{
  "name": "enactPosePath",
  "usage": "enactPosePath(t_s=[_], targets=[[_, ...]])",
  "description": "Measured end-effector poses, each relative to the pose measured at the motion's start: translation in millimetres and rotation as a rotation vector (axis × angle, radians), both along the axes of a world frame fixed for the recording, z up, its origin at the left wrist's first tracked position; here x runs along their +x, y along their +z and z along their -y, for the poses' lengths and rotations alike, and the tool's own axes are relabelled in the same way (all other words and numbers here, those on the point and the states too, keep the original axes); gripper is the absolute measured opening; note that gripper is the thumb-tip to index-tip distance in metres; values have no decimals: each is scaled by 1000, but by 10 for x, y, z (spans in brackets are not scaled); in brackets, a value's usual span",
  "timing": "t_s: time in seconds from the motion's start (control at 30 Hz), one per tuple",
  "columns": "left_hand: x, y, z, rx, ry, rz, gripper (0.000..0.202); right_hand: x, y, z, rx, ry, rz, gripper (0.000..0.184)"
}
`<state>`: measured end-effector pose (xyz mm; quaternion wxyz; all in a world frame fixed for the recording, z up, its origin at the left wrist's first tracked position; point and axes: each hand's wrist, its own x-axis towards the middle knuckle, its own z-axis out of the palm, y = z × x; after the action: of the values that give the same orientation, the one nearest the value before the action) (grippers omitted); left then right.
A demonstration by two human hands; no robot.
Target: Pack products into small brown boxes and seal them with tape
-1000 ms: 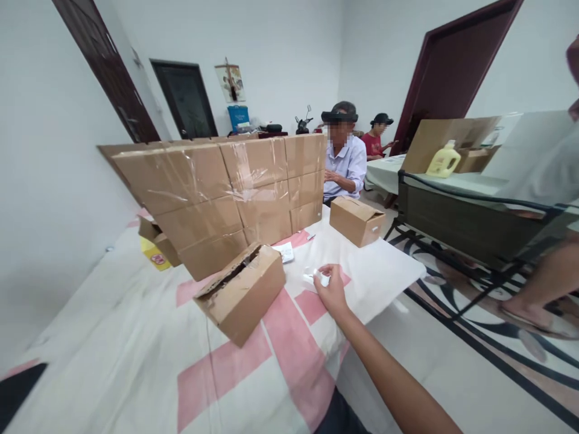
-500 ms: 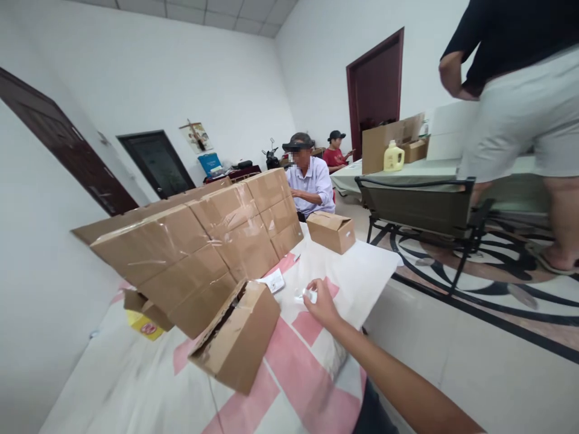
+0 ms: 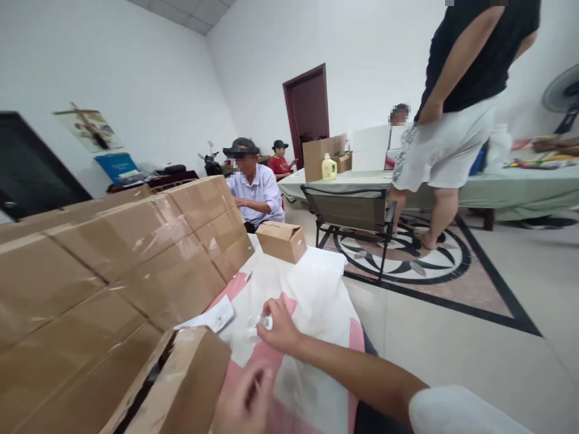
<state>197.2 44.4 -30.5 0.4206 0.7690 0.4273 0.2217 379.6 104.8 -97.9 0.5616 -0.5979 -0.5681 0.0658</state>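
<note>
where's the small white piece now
In the head view, the small white piece is in the right hand, below centre, right of the white paper.

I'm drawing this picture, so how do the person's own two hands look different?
The right hand pinches a small whitish thing; the left hand is too blurred to tell whether it holds anything. The right hand shows with its forearm, while the left hand is low in the picture, just right of the near box. The right hand looks smaller, the left hand bigger. Both are bare.
</note>
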Motion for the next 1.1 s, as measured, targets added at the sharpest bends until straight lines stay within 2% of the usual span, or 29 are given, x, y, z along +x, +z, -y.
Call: enactPosePath(t_s=[0.03,0.1,0.17,0.2,0.3,0.37,0.43,0.6,0.73,0.8,0.87,1.0,1.1], targets=[[100,23,-336,56,38,24,43,19,64,-41,-29,12,6,30],[297,-13,-915,289,210,66,52,66,191,-133,-132,55,19,32],[456,-169,-1272,359,221,88,55,110,269,-204,-233,117,30,31],[513,-279,-1350,354,217,110,54,128,279,-223,-258,153,23,30],[586,-583,-1285,291,251,211,45,159,227,-221,-222,221,-79,27],[576,-665,-1172,305,280,238,41,171,187,-215,-199,245,-149,26],[542,-665,-1121,354,347,213,35,185,180,-237,-215,285,-209,22],[453,-643,-1121,204,378,229,25,214,236,-309,-265,315,-265,18],[428,-669,-1112,215,508,288,23,239,243,-295,-290,333,-287,18],[389,-645,-1126,217,526,298,22,258,242,-281,-307,353,-304,20],[316,-586,-1154,215,397,263,20,276,245,-269,-318,365,-313,21],[128,-431,-1215,234,-2,22,13,295,258,-254,-330,369,-310,21],[46,-370,-1239,223,-82,-34,8,297,257,-249,-328,375,-308,20]])
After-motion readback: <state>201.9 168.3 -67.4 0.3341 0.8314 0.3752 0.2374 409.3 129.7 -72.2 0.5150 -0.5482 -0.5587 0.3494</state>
